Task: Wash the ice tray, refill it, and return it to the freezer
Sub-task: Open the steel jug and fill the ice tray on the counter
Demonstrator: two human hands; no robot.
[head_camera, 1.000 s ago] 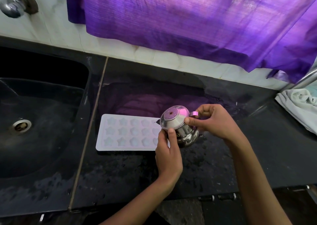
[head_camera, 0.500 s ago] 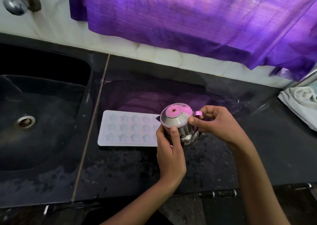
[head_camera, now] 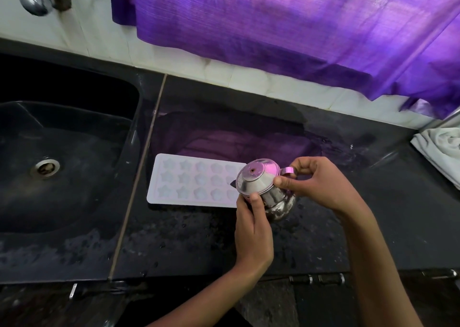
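The ice tray lies flat on the black counter, just right of the sink. At the tray's right end, both hands grip a tilted steel kettle: left hand curled around its body, right hand apparently pinching its handle.

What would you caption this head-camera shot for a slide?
Both hands, left hand and right hand, tilt a lidded steel kettle over a star-mould ice tray on the black counter.
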